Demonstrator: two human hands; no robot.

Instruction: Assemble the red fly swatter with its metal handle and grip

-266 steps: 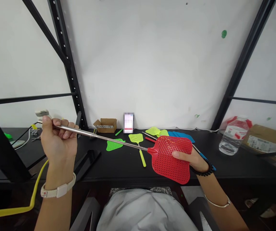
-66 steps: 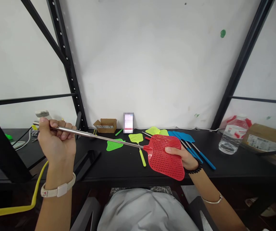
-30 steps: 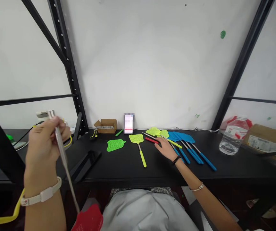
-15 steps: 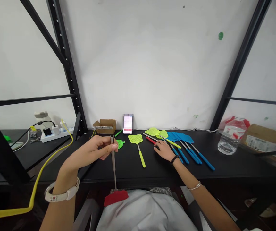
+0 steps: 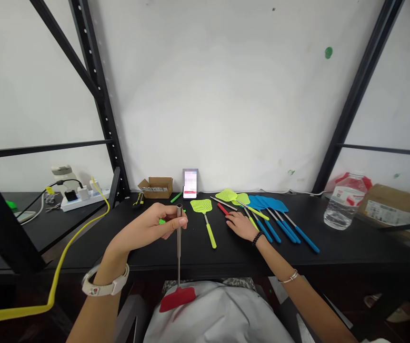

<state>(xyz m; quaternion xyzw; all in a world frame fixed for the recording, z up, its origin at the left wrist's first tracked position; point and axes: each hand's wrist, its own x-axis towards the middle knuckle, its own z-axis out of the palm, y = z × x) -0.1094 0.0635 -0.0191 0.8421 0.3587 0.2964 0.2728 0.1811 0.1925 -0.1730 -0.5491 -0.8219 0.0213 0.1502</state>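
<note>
Head view, left hand [image 5: 147,228] fingers gripping steel-rod red swatter [image 5: 178,295], right hand [image 5: 239,225] fingers spread flat.

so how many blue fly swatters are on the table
3 blue fly swatters by their handles, overlapping on the table just right of the right hand: handles at and. The heads overlap, so another may be hidden.
</note>
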